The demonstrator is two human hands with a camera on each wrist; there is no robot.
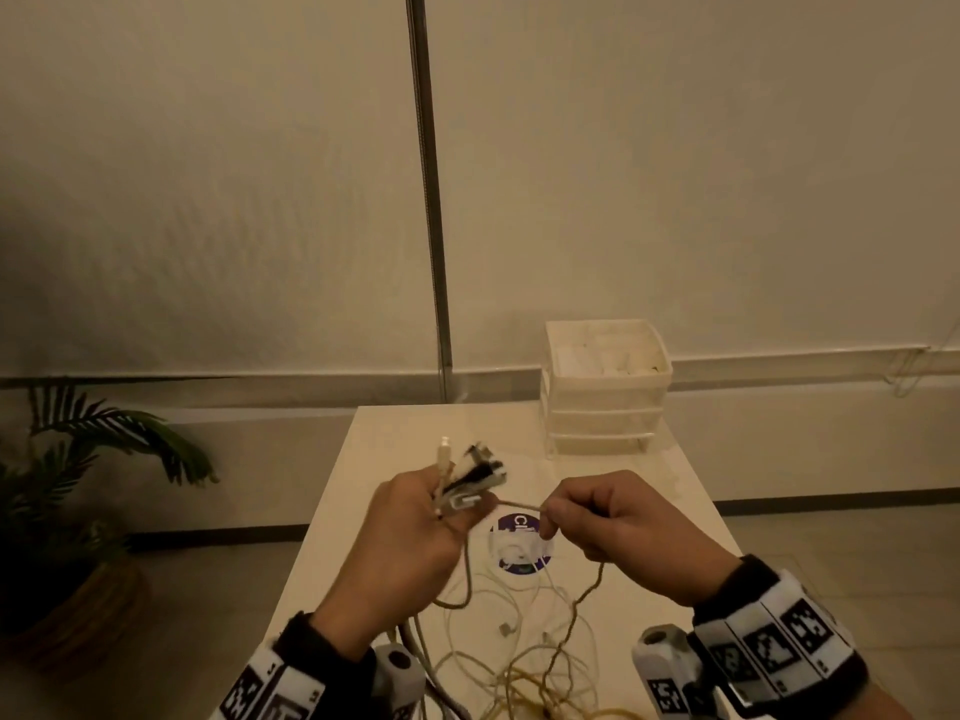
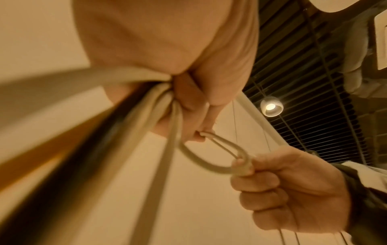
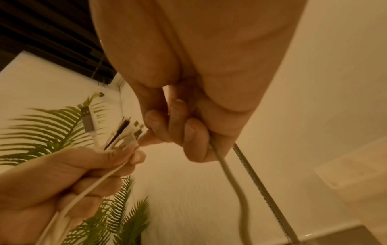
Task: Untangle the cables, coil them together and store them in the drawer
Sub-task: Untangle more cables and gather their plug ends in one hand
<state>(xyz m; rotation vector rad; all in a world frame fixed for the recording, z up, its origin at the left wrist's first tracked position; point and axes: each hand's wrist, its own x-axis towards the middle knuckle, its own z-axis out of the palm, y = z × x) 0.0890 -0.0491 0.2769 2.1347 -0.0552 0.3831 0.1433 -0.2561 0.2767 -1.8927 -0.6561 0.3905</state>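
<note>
My left hand (image 1: 415, 517) grips a bundle of cable ends (image 1: 467, 472), white and black plugs sticking up out of the fist (image 3: 123, 132). My right hand (image 1: 597, 517) pinches one pale cable (image 1: 519, 506) stretched between the two hands, and the cable runs through its curled fingers (image 3: 188, 136) and down. Loose white and yellowish cables (image 1: 519, 641) hang from both hands into a tangle on the white table (image 1: 675, 511). A white drawer unit (image 1: 605, 387) with three drawers stands at the table's far right, drawers shut.
A round purple and white disc (image 1: 521, 543) lies on the table under the hands. A potted palm (image 1: 88, 485) stands on the floor to the left. A metal pole (image 1: 431, 200) runs up the wall behind the table.
</note>
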